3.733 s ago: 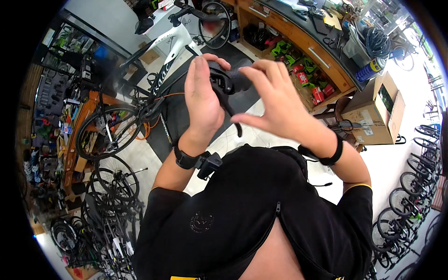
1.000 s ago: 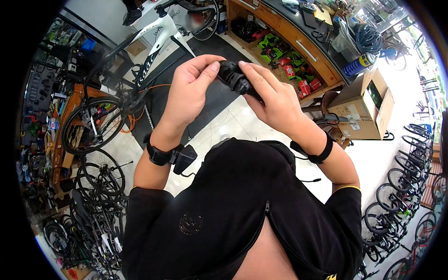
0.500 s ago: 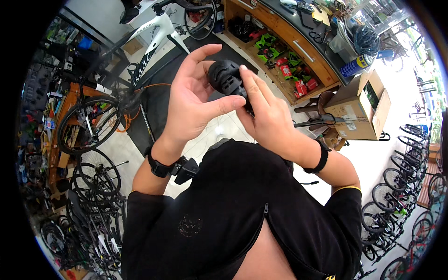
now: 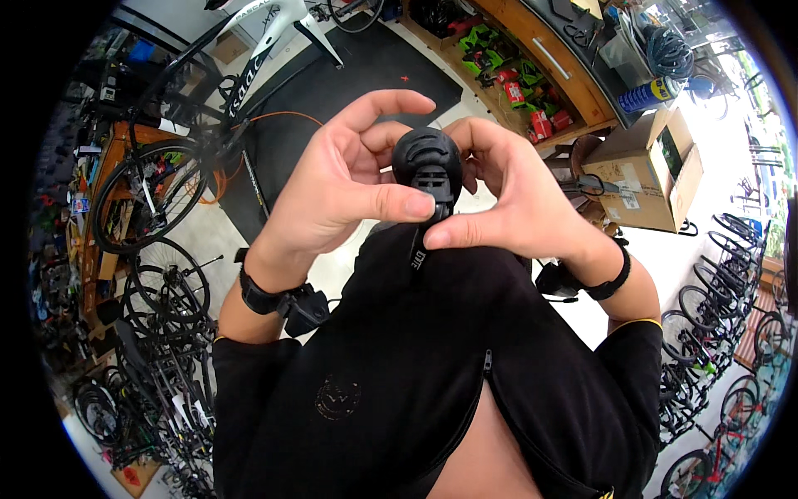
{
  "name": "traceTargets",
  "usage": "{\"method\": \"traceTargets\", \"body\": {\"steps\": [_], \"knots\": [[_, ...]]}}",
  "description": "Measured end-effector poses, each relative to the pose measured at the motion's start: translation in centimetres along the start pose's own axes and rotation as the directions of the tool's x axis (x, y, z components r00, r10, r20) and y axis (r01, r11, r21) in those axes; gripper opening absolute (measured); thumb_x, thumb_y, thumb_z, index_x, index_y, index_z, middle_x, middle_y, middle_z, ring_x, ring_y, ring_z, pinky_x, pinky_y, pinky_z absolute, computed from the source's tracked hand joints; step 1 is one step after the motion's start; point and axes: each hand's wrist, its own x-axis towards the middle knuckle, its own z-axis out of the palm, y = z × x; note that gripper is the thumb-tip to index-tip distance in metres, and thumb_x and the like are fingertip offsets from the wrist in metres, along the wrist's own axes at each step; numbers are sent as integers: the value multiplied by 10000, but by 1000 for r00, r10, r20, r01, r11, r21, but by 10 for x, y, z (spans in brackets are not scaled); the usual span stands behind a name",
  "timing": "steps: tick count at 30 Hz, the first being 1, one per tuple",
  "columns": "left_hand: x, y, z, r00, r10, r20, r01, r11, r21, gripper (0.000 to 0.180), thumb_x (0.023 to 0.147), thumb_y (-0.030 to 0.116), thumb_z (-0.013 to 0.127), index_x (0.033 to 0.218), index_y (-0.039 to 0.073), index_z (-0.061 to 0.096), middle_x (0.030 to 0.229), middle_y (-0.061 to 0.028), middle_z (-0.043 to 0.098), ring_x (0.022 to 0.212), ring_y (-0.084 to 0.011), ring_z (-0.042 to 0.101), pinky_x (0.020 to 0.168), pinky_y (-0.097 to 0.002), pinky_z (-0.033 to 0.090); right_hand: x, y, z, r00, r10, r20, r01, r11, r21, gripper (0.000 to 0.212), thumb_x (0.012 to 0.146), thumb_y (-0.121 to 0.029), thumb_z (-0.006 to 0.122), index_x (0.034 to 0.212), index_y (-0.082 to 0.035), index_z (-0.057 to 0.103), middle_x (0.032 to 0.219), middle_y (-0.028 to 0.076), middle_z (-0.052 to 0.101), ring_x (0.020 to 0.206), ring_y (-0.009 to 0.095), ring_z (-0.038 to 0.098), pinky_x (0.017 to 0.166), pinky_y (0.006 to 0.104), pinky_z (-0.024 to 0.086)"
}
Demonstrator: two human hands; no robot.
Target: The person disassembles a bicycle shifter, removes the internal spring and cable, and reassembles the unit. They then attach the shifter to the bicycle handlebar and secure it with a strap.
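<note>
Between my two hands, in front of my chest, is a small black round-headed part [image 4: 426,158] with ridges, a slotted neck and a narrow tail with pale lettering. I cannot make out its exact kind. My left hand [image 4: 337,179] presses its thumb on the slotted neck, while its index finger is lifted away above the round head. My right hand [image 4: 519,187] curls its fingers behind the right side of the head, its thumb lying along the neck lower down. The underside of the part and some fingertips are hidden.
A white bike frame [image 4: 274,46] stands over a dark mat [image 4: 357,75] at the far left. A wooden workbench [image 4: 573,71] holds a blue spray can [image 4: 644,96]; an open cardboard box [image 4: 644,187] is at right. Rows of bikes [image 4: 715,291] line the right side.
The black part has turned from tilted to nearly upright, its round head pointing away from me. My right fingers have moved from lying over it to curling behind it, thumb now in front.
</note>
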Motion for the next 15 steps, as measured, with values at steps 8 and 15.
{"method": "traceTargets", "body": {"steps": [8,15], "knots": [[0,-34,5,989,115,-92,-127,982,-137,563,839,-47,720,1321,39,441,1093,-98,649,996,-158,630,865,-275,524,1,8,-6,992,126,-22,-125,991,42,571,643,-351,943,881,-26,538,736,-6,544,678,63,512,578,228,431],[-5,-49,1,991,56,-119,-78,980,-185,412,871,-43,688,1207,69,477,1074,-77,655,990,-125,620,860,-272,505,-1,22,-5,975,220,25,-221,975,27,558,650,-363,938,842,-42,524,705,-7,526,665,70,497,572,235,416]]}}
